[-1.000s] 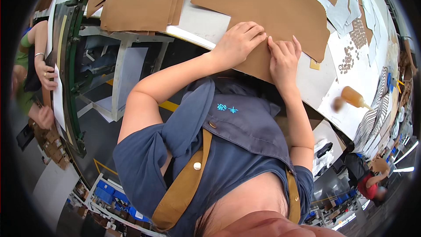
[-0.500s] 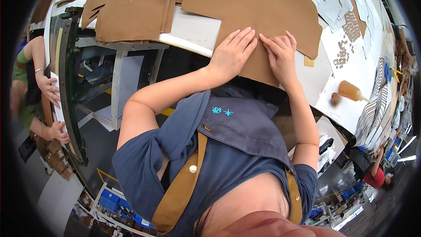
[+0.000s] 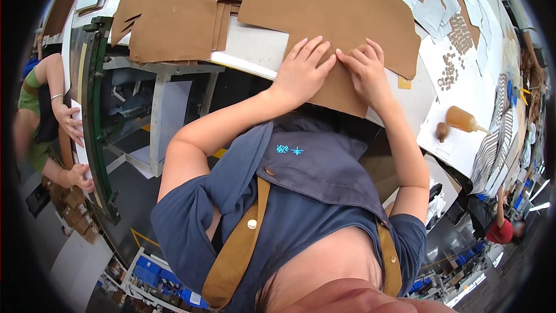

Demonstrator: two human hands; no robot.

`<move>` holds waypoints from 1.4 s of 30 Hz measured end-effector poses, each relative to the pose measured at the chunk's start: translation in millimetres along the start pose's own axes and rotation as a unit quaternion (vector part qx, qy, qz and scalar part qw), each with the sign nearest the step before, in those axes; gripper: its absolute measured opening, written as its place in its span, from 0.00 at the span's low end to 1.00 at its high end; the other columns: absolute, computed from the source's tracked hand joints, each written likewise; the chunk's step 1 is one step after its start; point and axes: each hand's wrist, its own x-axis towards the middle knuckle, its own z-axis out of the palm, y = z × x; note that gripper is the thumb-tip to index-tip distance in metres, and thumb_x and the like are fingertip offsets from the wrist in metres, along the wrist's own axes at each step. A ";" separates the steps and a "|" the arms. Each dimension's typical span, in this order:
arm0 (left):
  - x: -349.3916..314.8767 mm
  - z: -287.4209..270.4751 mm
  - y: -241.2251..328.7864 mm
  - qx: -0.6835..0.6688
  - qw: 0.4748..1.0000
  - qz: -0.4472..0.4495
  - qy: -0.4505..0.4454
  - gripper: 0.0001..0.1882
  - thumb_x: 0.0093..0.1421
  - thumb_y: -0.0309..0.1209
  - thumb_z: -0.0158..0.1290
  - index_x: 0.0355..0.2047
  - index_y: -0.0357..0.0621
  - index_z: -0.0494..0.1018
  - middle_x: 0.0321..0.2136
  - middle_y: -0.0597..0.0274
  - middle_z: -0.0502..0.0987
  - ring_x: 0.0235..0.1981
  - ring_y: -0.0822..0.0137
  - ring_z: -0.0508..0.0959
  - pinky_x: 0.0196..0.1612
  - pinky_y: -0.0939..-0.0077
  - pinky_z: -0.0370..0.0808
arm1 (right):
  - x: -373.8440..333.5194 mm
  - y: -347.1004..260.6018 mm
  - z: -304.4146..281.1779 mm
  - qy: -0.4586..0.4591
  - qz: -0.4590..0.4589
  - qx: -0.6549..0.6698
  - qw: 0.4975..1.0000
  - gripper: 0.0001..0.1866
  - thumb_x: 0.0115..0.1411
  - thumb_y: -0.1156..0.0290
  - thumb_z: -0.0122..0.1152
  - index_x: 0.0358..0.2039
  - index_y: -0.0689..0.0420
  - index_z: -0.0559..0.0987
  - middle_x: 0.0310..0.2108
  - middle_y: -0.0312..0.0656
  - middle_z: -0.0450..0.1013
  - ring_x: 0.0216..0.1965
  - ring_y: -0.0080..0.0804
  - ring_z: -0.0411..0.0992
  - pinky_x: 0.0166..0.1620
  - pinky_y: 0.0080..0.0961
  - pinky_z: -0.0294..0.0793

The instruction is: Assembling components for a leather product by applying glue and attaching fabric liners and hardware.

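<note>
A large brown leather-like panel (image 3: 324, 8) lies across the table in front of me. A narrower part of it hangs toward me over the near edge. My left hand (image 3: 302, 72) rests on the panel, palm down, with its fingers stretched and slightly apart. Close beside it, my right hand (image 3: 368, 72) touches the same panel, fingers bent a little and its thumb side near the left hand's fingertips. Neither hand lifts the sheet. What lies beneath the fingers is hidden.
More brown sheets (image 3: 171, 29) are stacked to the left. On the right are small round brown pieces (image 3: 450, 69), an amber squeeze bottle (image 3: 461, 119), a small brown lump (image 3: 442, 132) and striped cloth (image 3: 487, 150). A co-worker's hands (image 3: 72, 124) hold a white strip beside a dark-green machine frame (image 3: 95, 122).
Both hands stay on the panel with only small finger shifts; the right elbow has moved slightly outward. The whole view has tilted a little. Nothing was picked up or let go.
</note>
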 end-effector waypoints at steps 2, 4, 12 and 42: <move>4.6 -4.2 -17.0 -0.132 0.991 0.017 -0.010 0.22 0.55 0.23 0.54 0.52 0.46 0.76 0.54 0.55 0.72 0.61 0.52 0.69 0.64 0.55 0.67 | -8.9 -8.1 4.5 0.025 0.026 0.007 0.999 0.17 0.54 0.81 0.59 0.46 0.57 0.82 0.33 0.35 0.73 0.42 0.33 0.72 0.68 0.44 0.58; 10.8 -9.7 -27.9 -0.149 0.989 0.018 -0.017 0.23 0.54 0.22 0.53 0.52 0.47 0.76 0.53 0.55 0.73 0.59 0.52 0.70 0.62 0.55 0.68 | -12.5 -24.2 10.1 0.066 0.071 -0.007 0.995 0.17 0.55 0.82 0.57 0.45 0.60 0.82 0.33 0.36 0.73 0.42 0.34 0.72 0.68 0.45 0.58; 16.2 0.1 -30.7 -0.143 0.989 0.037 -0.023 0.25 0.51 0.17 0.51 0.50 0.47 0.79 0.50 0.58 0.74 0.55 0.53 0.71 0.55 0.57 0.73 | 3.4 -55.0 25.2 0.050 0.070 -0.204 0.975 0.14 0.51 0.80 0.61 0.39 0.70 0.81 0.32 0.41 0.73 0.44 0.34 0.73 0.67 0.43 0.62; 2.4 -4.8 -8.4 -0.018 0.999 0.007 -0.043 0.28 0.55 0.20 0.51 0.57 0.53 0.76 0.60 0.56 0.68 0.69 0.48 0.58 0.71 0.44 0.49 | -5.5 -20.7 10.7 0.037 0.037 -0.065 0.997 0.18 0.55 0.80 0.59 0.47 0.59 0.82 0.34 0.35 0.74 0.40 0.31 0.72 0.69 0.45 0.57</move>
